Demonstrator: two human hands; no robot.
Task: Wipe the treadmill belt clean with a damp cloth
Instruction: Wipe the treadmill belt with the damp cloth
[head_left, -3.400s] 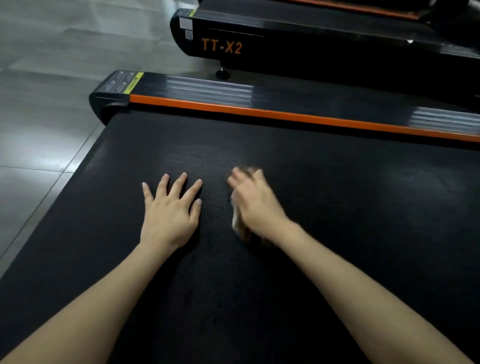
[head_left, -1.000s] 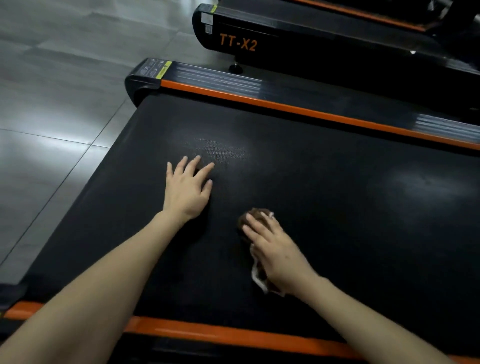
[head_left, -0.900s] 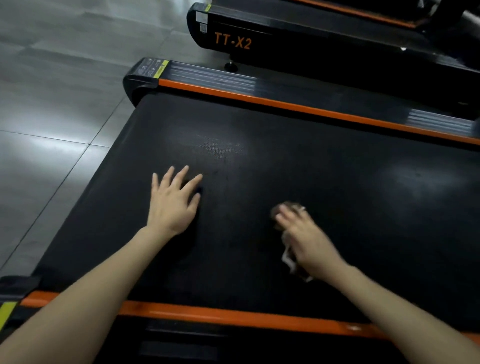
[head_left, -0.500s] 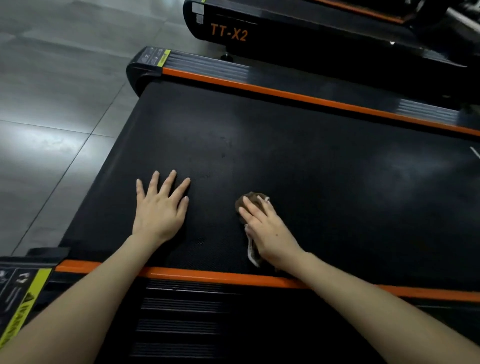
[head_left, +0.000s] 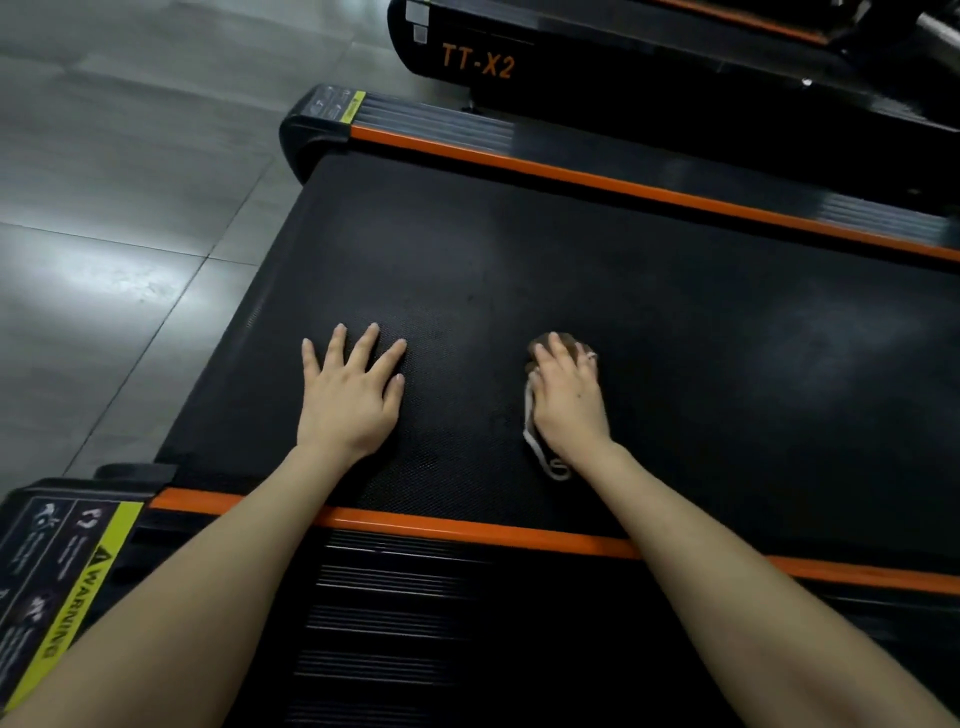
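Lying bunched on the treadmill belt (head_left: 675, 312) near its orange rail (head_left: 467, 530), the cloth (head_left: 563, 344) sits beneath the right hand (head_left: 569, 405), whose grip is flat, fingers straight and pressing, not curled round it. The belt's long stretch lies rightward, probably next; the left hand (head_left: 350, 400) rests splayed, holding nothing
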